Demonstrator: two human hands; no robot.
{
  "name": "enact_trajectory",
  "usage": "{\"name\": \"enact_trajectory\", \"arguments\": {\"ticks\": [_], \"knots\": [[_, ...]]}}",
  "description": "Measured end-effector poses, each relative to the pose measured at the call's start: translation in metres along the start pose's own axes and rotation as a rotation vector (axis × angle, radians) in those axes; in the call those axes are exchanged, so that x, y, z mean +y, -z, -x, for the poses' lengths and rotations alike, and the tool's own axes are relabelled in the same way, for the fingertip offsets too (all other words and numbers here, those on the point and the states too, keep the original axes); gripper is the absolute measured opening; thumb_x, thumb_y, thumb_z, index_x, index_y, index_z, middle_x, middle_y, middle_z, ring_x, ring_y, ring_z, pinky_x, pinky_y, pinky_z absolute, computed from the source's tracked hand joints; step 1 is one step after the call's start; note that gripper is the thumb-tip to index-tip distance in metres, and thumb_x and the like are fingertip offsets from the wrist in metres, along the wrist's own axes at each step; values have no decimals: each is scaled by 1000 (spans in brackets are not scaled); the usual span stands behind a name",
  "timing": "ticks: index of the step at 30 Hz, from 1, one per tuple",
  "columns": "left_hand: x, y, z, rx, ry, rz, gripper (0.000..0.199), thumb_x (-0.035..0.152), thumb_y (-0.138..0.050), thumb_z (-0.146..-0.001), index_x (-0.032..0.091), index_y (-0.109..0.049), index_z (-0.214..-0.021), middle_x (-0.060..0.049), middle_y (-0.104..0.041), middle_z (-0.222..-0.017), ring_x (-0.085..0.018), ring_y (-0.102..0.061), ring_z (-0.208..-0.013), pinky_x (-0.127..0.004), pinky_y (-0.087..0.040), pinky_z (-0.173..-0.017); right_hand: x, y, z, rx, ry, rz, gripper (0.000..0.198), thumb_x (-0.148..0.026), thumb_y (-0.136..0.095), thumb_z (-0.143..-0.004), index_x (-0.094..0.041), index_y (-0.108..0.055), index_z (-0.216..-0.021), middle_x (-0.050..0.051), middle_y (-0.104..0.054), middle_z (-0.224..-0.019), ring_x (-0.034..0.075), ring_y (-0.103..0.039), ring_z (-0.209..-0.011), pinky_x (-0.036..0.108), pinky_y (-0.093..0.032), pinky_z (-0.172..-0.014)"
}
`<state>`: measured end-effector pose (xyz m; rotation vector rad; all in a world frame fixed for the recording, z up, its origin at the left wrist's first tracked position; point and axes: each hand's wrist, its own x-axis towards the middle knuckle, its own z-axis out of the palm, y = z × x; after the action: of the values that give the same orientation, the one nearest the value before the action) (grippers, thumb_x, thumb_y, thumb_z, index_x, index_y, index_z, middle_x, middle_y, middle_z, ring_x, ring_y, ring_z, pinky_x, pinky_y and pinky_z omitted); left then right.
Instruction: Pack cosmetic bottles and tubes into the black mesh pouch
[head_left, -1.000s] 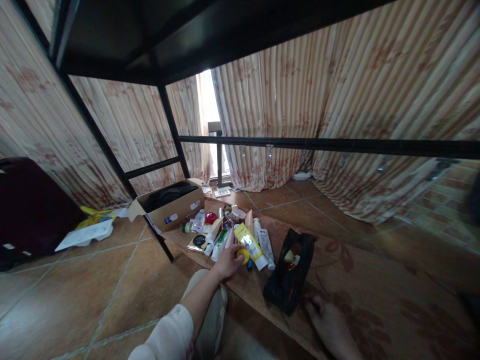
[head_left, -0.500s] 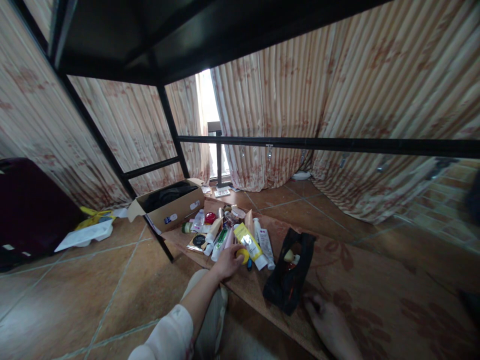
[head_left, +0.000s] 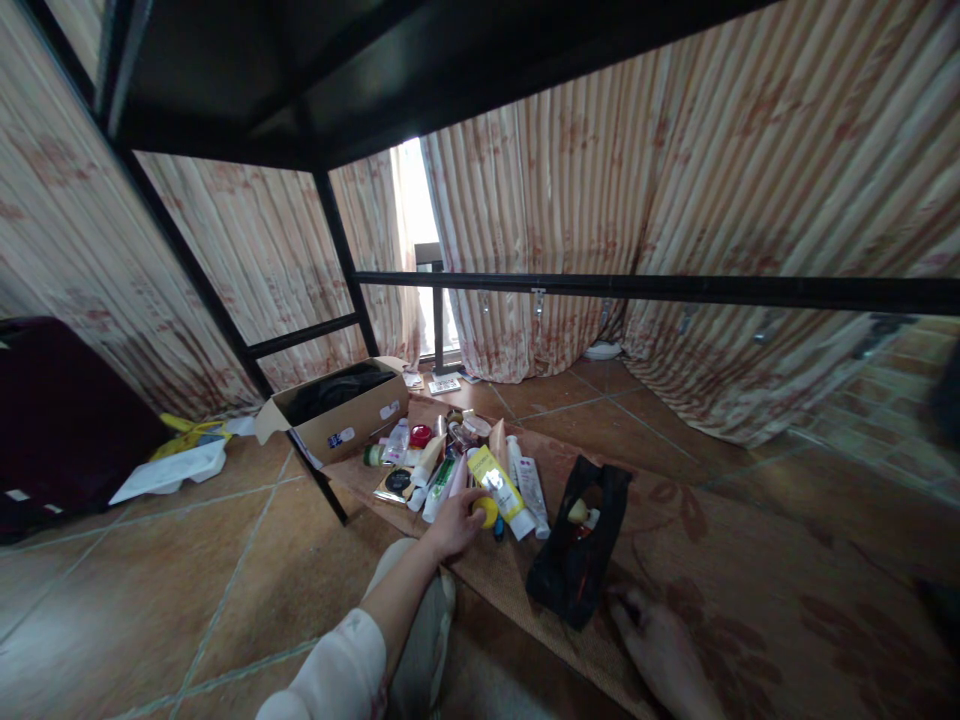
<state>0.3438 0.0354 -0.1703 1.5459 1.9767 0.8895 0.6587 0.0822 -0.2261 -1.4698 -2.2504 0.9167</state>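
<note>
Two bare hands above a brown, leaf-patterned cloth (head_left: 720, 540). With the left hand (head_left: 454, 525), grasping by its edge a round yellow disc (head_left: 488, 512), at the near side of a jumbled heap of tubes and jars (head_left: 439, 488). Beside a black fabric pouch (head_left: 553, 575) with an oval opening, the right hand (head_left: 652, 635), fingers bent; whether touching the pouch or holding anything, cannot tell. Risk of dropping the disc, from so shallow a pinch. Possible slide of the white-capped yellow tube (head_left: 498, 485) just beside it, if nudged, given slick-looking neighbours. Possible tipping of the pouch too, from a stray knock.
</note>
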Motion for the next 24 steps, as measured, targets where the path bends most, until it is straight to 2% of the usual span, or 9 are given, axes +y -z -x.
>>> {"name": "enact_trajectory", "arguments": {"ticks": [8,18,24], "knots": [[-1,0,0,6,16,-16,44,11,-44,-78,15,-65,-117,-6,-68,-101,-19,-62,-89,-28,-47,-83,3,-2,-1,27,4,14,38,-39,-36,-88,-23,-68,-101,5,-73,-100,20,-68,-92,27,-46,-81],[-6,-1,-3,11,28,-32,45,12,-43,-79,17,-64,-118,-5,-68,-88,-19,-62,-86,-27,-47,-80,3,-1,-1,7,-3,-15,37,-39,-36,-88,-23,-67,-98,5,-73,-97,21,-68,-90,28,-47,-79],[-5,-1,-3,14,25,-40,44,12,-44,-79,16,-65,-117,-6,-69,-91,-19,-63,-86,-27,-47,-80,0,0,0,-3,-2,-8,40,-40,-33,-89,-22,-66,-101,6,-73,-99,21,-68,-93,29,-46,-82]]}}
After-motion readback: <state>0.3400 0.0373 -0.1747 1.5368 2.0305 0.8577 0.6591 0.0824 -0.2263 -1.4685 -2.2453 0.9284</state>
